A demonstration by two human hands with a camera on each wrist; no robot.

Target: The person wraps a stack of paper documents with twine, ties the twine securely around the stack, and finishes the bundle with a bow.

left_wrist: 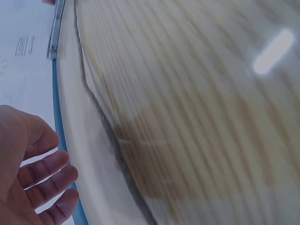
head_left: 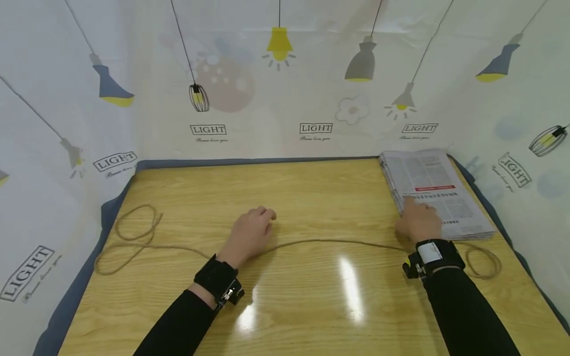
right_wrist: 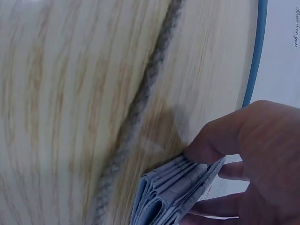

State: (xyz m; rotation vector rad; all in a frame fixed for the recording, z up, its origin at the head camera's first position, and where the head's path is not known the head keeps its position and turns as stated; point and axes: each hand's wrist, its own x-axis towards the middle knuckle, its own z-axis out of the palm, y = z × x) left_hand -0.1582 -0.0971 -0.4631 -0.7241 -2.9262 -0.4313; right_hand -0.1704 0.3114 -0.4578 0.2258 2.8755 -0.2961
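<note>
A stack of folded newspapers [head_left: 423, 170] lies at the right of the wooden table. My right hand [head_left: 420, 222] is at its near left edge; in the right wrist view the thumb is against the folded edges of the newspapers [right_wrist: 161, 199] and the fingers reach over the top, gripping them. My left hand [head_left: 253, 230] hovers near the table's middle with loosely bent fingers [left_wrist: 49, 166] and holds nothing. A tan rope [head_left: 329, 241] runs across the table, passing beneath both forearms or wrists.
Loose loops of the rope [head_left: 133, 242] lie at the left, and another loop [head_left: 494, 264] curls right of my right wrist. White cloth [head_left: 258, 141] printed with lamps surrounds the table [head_left: 311, 198] at the back and sides. Light glares off the tabletop.
</note>
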